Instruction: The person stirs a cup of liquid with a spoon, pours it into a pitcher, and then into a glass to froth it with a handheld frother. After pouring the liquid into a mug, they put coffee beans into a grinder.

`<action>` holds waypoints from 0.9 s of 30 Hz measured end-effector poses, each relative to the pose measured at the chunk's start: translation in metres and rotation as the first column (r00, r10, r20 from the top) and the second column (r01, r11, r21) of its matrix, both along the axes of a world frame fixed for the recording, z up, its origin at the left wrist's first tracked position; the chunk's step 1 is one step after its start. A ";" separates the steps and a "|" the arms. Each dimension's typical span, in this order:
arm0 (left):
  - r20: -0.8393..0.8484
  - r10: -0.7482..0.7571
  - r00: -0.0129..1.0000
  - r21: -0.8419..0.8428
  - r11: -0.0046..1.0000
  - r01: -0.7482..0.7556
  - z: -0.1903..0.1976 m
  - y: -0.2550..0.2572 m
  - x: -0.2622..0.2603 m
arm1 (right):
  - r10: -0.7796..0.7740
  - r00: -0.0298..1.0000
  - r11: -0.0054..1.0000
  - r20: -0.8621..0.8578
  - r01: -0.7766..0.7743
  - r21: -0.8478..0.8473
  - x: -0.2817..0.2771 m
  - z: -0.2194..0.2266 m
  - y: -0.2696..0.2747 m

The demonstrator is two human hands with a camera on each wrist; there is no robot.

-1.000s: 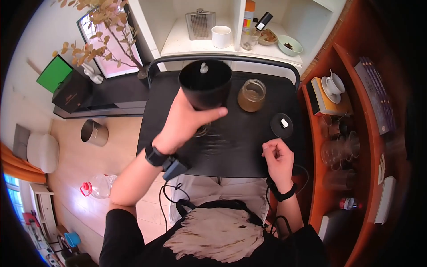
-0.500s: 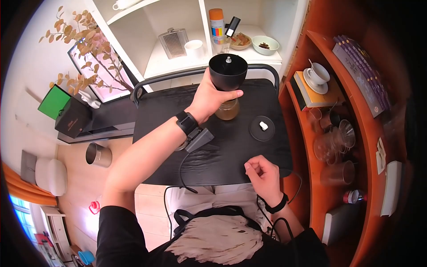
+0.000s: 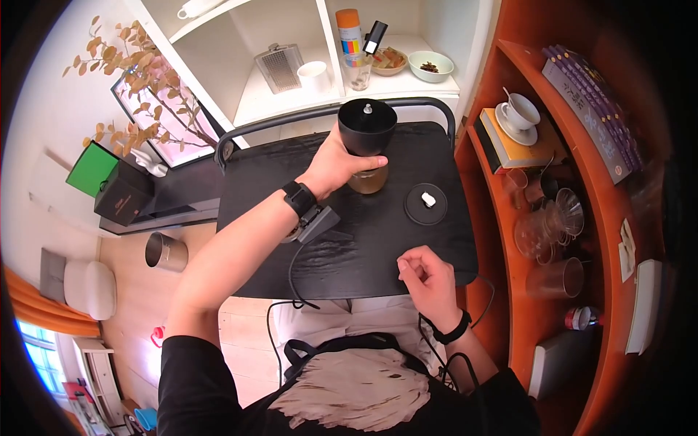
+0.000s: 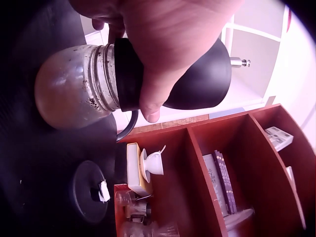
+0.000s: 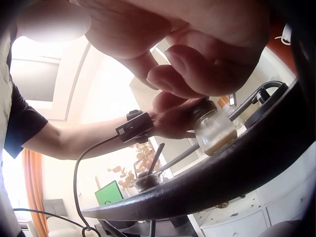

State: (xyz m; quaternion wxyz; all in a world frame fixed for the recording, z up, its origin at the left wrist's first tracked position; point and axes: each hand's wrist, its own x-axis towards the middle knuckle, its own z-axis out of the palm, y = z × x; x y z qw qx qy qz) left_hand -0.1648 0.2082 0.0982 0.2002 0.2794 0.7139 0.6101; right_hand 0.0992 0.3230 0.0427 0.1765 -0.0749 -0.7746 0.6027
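Observation:
My left hand (image 3: 334,167) grips the waist of a black coffee grinder top (image 3: 367,134), its thumb laid across the front. A metal shaft stands up out of its open hopper. Directly beneath is a glass jar (image 4: 64,89) with brown grounds clinging near its threaded neck; the black collar sits right at the jar's rim in the left wrist view. My right hand (image 3: 429,280) hovers by the table's near edge, fingers loosely curled, holding nothing. A round black lid (image 3: 416,212) with a white knob lies on the table to the right of the jar.
A black rail (image 3: 291,116) runs along the back of the black table (image 3: 363,254). Partly behind the left wrist stands a small glass cup (image 5: 146,183) with a dark handle in it. Red-brown shelves (image 3: 502,240) with glassware flank the right side. A cable trails from the left wrist.
My left hand has carried the grinder top rightward and down from beside the jar to over it, settling there in the last half second. My right hand stays by the table edge.

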 end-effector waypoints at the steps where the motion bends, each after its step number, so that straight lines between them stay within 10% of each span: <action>1: -0.016 -0.008 1.000 -0.025 1.000 0.007 0.001 -0.001 0.003 | 0.004 1.000 1.000 0.001 -0.004 0.000 0.000 -0.001 0.001; 18: -0.308 0.133 0.942 -0.154 0.970 -0.187 -0.004 -0.045 0.108 | 0.029 0.990 0.999 -0.135 -0.031 -0.017 -0.051 0.029 0.001; 27: -0.688 0.332 0.645 0.018 0.897 -0.442 -0.018 -0.071 0.150 | 0.119 0.964 0.952 -0.238 -0.180 -0.249 -0.084 0.027 -0.015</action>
